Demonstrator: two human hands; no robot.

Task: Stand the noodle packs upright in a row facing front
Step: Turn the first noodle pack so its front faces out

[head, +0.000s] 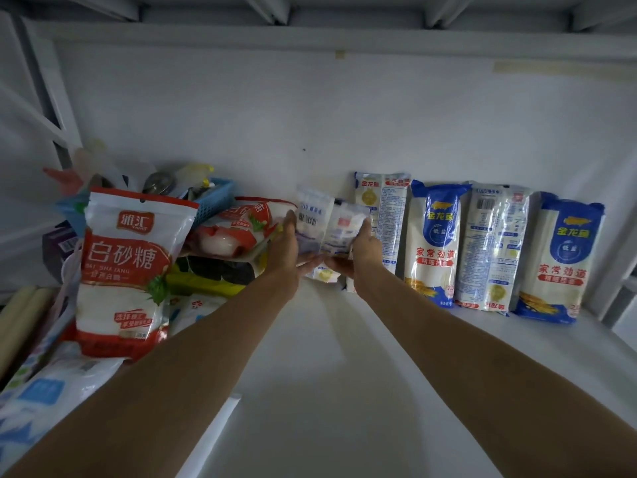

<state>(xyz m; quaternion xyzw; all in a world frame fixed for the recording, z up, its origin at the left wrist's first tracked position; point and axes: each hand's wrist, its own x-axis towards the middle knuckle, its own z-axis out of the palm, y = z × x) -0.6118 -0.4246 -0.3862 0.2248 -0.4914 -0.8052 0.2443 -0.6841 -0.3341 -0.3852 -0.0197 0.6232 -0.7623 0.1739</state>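
Several noodle packs lean upright against the white back wall. Two show their blue fronts point(435, 243) point(562, 260); two show their printed backs point(386, 205) point(491, 250). Left of that row, both hands hold one more noodle pack point(325, 229), back side facing me. My left hand point(286, 250) grips its left edge, and my right hand point(362, 253) grips its right edge and lower end. Its bottom is partly hidden behind my fingers.
A tall red-and-white sugar bag point(127, 270) stands at the left, with more bags point(238, 232) piled behind it and a blue basket point(213, 198) of utensils. The white shelf floor point(327, 374) stretches toward me. A shelf frame post point(617, 270) bounds the right.
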